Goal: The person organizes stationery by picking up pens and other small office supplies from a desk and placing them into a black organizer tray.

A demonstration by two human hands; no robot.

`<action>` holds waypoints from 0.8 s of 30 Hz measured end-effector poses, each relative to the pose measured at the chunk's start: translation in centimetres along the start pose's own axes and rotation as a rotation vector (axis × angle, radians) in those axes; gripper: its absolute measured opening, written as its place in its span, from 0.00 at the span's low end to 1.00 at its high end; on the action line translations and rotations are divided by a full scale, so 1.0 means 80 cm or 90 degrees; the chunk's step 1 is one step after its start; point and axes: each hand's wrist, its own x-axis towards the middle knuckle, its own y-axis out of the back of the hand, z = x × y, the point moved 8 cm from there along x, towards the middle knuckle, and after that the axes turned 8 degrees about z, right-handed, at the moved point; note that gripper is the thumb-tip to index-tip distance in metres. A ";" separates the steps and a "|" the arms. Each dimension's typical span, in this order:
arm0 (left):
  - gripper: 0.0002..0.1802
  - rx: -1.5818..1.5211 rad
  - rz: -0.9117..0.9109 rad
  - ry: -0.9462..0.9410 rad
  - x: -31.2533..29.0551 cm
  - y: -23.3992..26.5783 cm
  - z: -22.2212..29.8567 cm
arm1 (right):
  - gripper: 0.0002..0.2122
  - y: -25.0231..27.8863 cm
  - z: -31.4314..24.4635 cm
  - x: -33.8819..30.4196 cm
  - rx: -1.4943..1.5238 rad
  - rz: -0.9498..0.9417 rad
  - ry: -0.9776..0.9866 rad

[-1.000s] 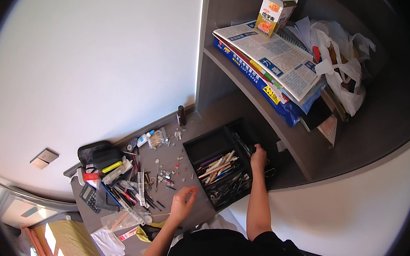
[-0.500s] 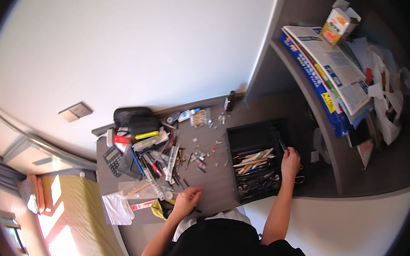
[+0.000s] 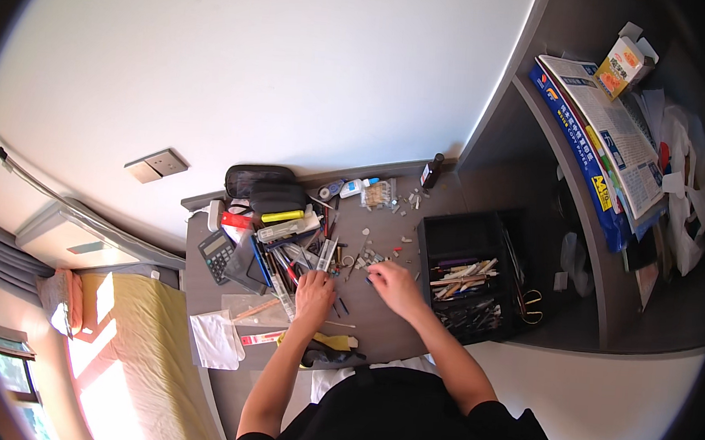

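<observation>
Pens (image 3: 287,268) lie just beyond left hand (image 3: 314,296), small pieces (image 3: 361,262) beside right hand (image 3: 395,288); whether either grips, I cannot tell. Better pinch each piece lightly.

Socket plate (image 3: 157,165) on white wall (image 3: 297,77). Yellow-covered bed (image 3: 147,353) lower left, sunlit, window (image 3: 19,376) left of it. Right shelf (image 3: 600,294) bears blue pack (image 3: 580,150), newspaper (image 3: 612,128) above, open carton (image 3: 621,69) on newspaper, white plastic bag (image 3: 685,231) beside.
</observation>
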 end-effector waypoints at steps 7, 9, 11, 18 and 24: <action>0.19 0.053 0.085 0.067 0.000 -0.001 -0.040 | 0.10 -0.109 0.028 -0.019 -0.031 -0.094 0.018; 0.17 0.039 0.078 0.094 -0.005 -0.011 -0.056 | 0.10 -0.123 0.030 -0.022 -0.034 -0.105 0.016; 0.14 -0.003 0.105 0.128 -0.009 -0.011 -0.070 | 0.10 -0.133 0.030 -0.023 -0.050 -0.091 0.008; 0.10 -0.111 0.127 0.220 -0.024 -0.008 -0.088 | 0.06 -0.139 0.033 -0.007 -0.094 0.031 -0.074; 0.18 -0.079 0.116 0.230 -0.011 -0.018 -0.063 | 0.07 -0.132 0.016 0.044 -0.152 0.090 0.018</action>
